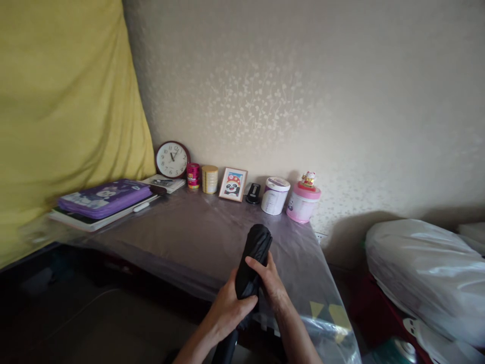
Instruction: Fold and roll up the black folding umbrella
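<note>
A folded black umbrella (pixel 254 247) slants upward in front of me, over the near edge of the table, its handle pointing down toward me. Around its lower middle my left hand (pixel 232 306) is closed, thumb across the front. Higher up, my right hand (pixel 268 278) grips the fabric from the right side, thumb lying over it. The fingers behind the umbrella are hidden from view.
On the plastic-covered table (pixel 182 232) stand a clock (pixel 172 159), a red tin (pixel 193 176), a yellow container (pixel 209 179), a framed panda picture (pixel 232 185), a white tub (pixel 275 196) and a pink tub (pixel 303 203). A purple case (pixel 106 197) lies left. White bags (pixel 428 273) are right.
</note>
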Demonstrator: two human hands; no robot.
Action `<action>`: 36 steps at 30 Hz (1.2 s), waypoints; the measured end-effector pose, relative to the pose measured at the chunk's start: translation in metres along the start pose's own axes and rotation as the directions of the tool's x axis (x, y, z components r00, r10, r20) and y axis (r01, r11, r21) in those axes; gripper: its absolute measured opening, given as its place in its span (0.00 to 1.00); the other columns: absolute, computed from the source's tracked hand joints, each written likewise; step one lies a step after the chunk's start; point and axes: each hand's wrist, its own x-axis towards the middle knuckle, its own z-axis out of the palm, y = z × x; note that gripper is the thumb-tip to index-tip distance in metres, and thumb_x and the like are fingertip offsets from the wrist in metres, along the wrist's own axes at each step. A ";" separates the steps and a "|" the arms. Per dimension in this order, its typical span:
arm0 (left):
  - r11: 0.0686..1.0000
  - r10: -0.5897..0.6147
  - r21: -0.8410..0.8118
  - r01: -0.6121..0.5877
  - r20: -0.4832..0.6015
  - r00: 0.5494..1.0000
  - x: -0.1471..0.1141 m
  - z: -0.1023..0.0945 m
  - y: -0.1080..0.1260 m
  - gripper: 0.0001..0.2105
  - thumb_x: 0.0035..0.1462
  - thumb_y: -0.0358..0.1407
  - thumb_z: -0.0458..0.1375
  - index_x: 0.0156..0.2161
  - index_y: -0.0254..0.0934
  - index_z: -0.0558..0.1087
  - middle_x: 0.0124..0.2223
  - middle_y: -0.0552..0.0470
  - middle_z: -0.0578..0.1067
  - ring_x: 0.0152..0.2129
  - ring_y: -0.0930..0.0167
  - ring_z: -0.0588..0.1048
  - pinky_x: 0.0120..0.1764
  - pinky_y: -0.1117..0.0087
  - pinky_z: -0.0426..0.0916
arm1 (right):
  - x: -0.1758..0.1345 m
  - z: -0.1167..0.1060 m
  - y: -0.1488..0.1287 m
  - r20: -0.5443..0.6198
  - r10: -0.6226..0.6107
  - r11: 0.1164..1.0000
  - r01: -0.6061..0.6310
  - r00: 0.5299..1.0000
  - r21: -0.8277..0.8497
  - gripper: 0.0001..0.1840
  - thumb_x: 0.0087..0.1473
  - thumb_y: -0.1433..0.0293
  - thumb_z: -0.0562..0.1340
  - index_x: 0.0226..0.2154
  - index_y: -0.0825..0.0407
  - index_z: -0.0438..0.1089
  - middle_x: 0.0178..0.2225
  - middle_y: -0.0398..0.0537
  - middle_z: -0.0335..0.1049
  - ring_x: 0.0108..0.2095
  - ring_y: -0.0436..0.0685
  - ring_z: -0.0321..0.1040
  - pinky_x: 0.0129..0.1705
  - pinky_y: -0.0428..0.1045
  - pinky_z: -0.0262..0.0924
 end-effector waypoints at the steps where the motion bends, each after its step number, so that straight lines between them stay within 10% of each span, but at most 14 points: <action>1: 1.000 -0.002 -0.015 0.002 -0.002 1.000 0.001 -0.002 -0.001 0.22 0.47 0.32 0.57 0.50 0.38 0.63 0.34 0.55 0.72 0.31 0.69 0.71 0.32 0.74 0.62 | -0.001 0.000 0.000 0.042 0.008 1.000 -0.009 0.999 0.009 0.28 0.38 0.66 0.70 0.44 0.50 0.64 0.34 0.43 0.71 0.36 0.55 0.67 0.39 0.49 0.63; 14: 0.948 -0.140 -0.263 0.181 0.168 0.976 0.004 -0.018 0.006 0.23 0.48 0.41 0.59 0.48 0.36 0.61 0.24 0.57 0.70 0.17 0.70 0.72 0.18 0.72 0.66 | -0.001 -0.012 -0.010 0.302 0.029 0.994 -0.058 0.953 0.090 0.43 0.36 0.73 0.71 0.54 0.47 0.56 0.50 0.49 0.66 0.50 0.60 0.63 0.50 0.54 0.58; 24: 0.747 -0.219 -0.585 0.317 0.235 0.947 0.001 -0.022 0.001 0.14 0.51 0.45 0.55 0.33 0.33 0.67 0.22 0.53 0.70 0.17 0.73 0.70 0.20 0.73 0.65 | -0.004 -0.017 -0.020 0.323 0.065 0.971 -0.134 0.944 0.196 0.30 0.42 0.66 0.68 0.50 0.48 0.64 0.44 0.48 0.72 0.41 0.59 0.70 0.41 0.51 0.62; 36: 0.543 0.155 -0.667 0.511 0.677 0.719 0.006 -0.004 -0.018 0.22 0.51 0.50 0.52 0.36 0.30 0.72 0.28 0.51 0.67 0.19 0.77 0.67 0.20 0.76 0.66 | -0.012 -0.006 -0.010 0.326 0.132 0.867 -0.268 0.936 0.419 0.26 0.46 0.51 0.60 0.40 0.54 0.72 0.39 0.52 0.75 0.37 0.59 0.71 0.40 0.51 0.64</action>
